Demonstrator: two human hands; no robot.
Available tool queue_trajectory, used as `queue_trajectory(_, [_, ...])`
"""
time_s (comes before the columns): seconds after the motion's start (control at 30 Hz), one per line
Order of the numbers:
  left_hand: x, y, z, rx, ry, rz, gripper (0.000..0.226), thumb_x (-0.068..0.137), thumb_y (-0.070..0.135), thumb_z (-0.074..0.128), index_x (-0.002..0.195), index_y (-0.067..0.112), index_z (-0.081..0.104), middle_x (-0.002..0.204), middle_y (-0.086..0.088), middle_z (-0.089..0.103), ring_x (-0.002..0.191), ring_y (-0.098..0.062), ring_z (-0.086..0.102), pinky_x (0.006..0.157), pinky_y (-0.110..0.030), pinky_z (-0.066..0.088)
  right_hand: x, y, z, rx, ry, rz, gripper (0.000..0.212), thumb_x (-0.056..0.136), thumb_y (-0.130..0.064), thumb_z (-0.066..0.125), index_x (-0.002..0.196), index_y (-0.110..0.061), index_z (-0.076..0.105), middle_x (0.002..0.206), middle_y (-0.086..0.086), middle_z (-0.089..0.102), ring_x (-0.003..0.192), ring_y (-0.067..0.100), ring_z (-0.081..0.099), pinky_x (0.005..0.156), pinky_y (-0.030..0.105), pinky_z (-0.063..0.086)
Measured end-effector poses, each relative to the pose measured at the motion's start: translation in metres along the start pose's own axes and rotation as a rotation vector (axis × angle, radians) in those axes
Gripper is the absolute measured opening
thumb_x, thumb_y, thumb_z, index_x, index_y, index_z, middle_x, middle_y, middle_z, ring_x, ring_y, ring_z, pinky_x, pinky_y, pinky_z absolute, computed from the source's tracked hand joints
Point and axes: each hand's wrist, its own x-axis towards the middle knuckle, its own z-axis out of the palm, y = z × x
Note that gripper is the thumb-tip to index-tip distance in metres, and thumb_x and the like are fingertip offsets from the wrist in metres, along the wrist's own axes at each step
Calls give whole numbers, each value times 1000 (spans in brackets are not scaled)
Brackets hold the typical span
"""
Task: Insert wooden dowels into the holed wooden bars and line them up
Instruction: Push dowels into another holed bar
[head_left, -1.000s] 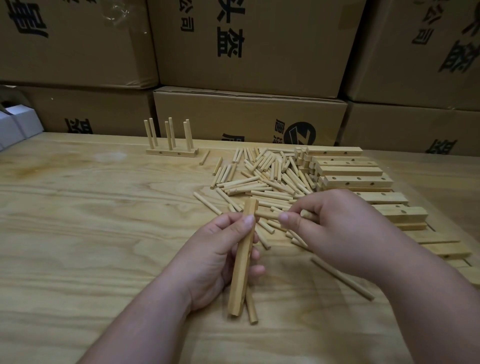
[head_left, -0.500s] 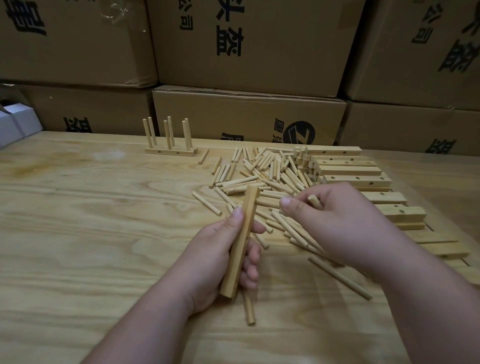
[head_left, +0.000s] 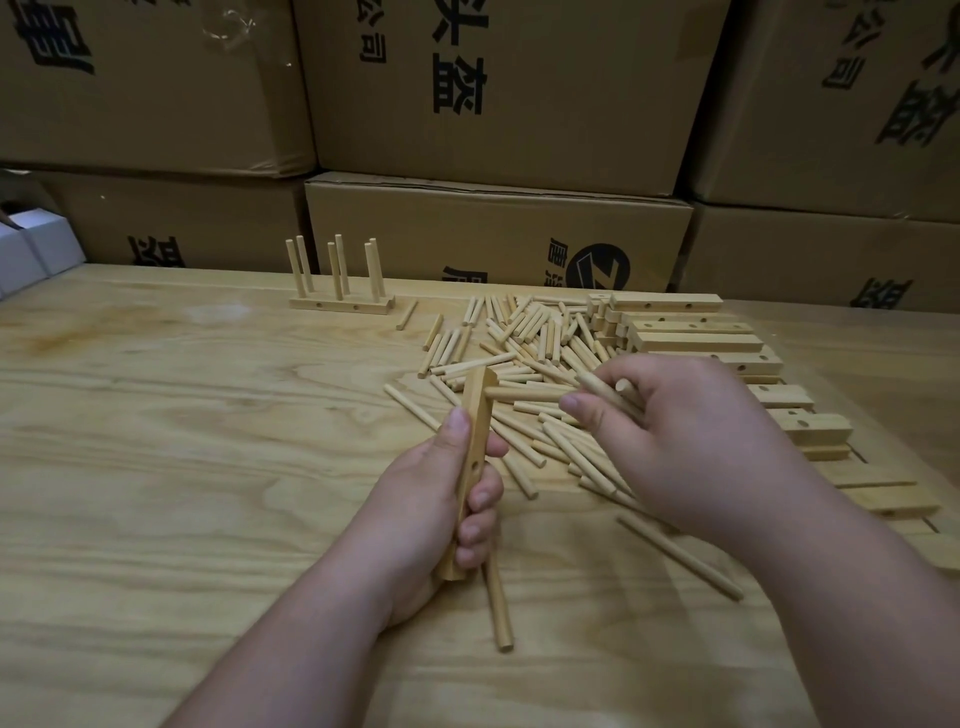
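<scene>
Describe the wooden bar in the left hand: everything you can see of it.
The wooden bar is a pale, square-edged strip of light wood, held roughly upright and tilted slightly, above the table. The left hand grips its lower half, thumb on the front face. One small hole shows at mid-length. Near its top a dowel sticks out sideways toward the right hand, which holds more dowels.

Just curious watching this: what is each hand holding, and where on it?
The left hand grips a holed bar around its lower half. The right hand holds dowels near their ends.
</scene>
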Motion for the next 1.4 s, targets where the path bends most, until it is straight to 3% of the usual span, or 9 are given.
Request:
queue_trajectory(0.13, [1, -1, 0, 33, 11, -12, 47, 98, 58, 42, 101, 13, 55, 58, 1, 40, 39, -9, 30, 36, -17, 27, 0, -3, 2, -19, 29, -35, 34, 88, -57, 52, 79, -27, 66, 50, -5, 55, 47, 8, 50, 45, 32, 46])
queue_trajectory(0.3, [-1, 0, -3, 3, -37, -75, 45, 96, 60, 45, 98, 16, 55, 60, 2, 37, 39, -8, 28, 35, -16, 27, -1, 0, 0, 41, 16, 8, 28, 91, -53, 59, 79, -29, 66, 59, -8, 63, 63, 5, 59, 52, 35, 54])
queue_trajectory(0.5, [1, -2, -1, 24, 11, -46, 44, 99, 58, 42, 100, 15, 52, 59, 3, 37, 39, -8, 27, 35, -16, 26, -1, -6, 5, -4, 27, -21, 37, 91, -53, 54, 77, -21, 66, 57, -3, 60, 57, 14, 57, 55, 40, 53])
queue_trajectory(0.8, [0, -3, -1, 8, -10, -8, 49, 97, 60, 42, 104, 13, 56, 59, 0, 39, 39, -10, 29, 37, -17, 28, 0, -4, 5, 45, 38, -6, 31, 91, -53, 57, 84, -27, 70, 60, -8, 63, 57, 7, 58, 54, 37, 54])
queue_trajectory(0.93, [2, 0, -3, -166, -3, -12, 48, 103, 52, 39, 115, 11, 61, 61, -3, 39, 40, -10, 29, 35, -18, 28, 0, -3, 6, 192, 72, 73, 28, 87, -64, 52, 92, -39, 64, 69, -22, 64, 76, -12, 60, 50, 14, 45])
queue_trajectory(1.07, [3, 5, -7, -348, -27, -34, 30, 94, 32, 42, 111, 11, 54, 63, -4, 39, 43, -12, 31, 35, -19, 28, -1, -2, 4, 414, 42, 190, 38, 77, -52, 38, 74, -17, 55, 52, -10, 50, 42, 4, 44, 36, 18, 33])
queue_trajectory(1.17, [4, 3, -7, -332, 5, 10, 28, 103, 33, 38, 114, 14, 56, 66, -4, 47, 46, -14, 39, 37, -22, 33, 0, -4, 8, 352, -62, 138, 41, 80, -50, 46, 79, -12, 59, 51, -8, 46, 41, 3, 38, 39, 26, 36])
queue_trajectory(1.33, [4, 2, -5, -233, 49, 99, 38, 104, 53, 36, 127, 37, 62, 69, -2, 52, 45, -13, 41, 38, -21, 33, -4, -4, 18, 334, -197, 6, 20, 90, -58, 55, 95, -39, 62, 51, -10, 47, 44, 3, 38, 42, 26, 33])
queue_trajectory(1.4, [3, 4, -5, -226, 34, 82, 40, 103, 56, 36, 126, 35, 61, 68, -2, 49, 43, -11, 34, 36, -17, 28, -4, -3, 22, 306, -200, 13, 11, 91, -52, 59, 93, -42, 61, 51, -13, 49, 43, 3, 39, 40, 23, 32])
